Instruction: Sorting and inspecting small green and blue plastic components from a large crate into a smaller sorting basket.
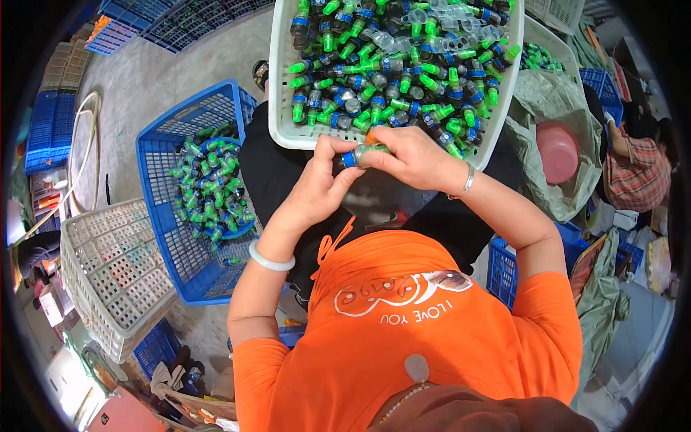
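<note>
My left hand (314, 186) and my right hand (416, 158) meet over my lap at the near edge of a white plastic crate (294, 135). Between them they grip one small plastic bottle (349, 159) with a blue band and a clear part. The left fingers pinch its banded end; the right thumb and fingers close around the other end, which is partly covered. A bit of orange (372, 135) shows at the right fingertips; what it is I cannot tell. Many similar green-topped little bottles (403, 79) fill the crate, with clear plastic pieces (461, 21) lying on top.
On my left stands a blue basket (160, 187) with a blue bowl of green-capped bottles (210, 183) inside. Beside it is an empty-looking white basket (119, 266). A pink basin (556, 153) sits in a pale sack (529, 108) at right, near another person (637, 173).
</note>
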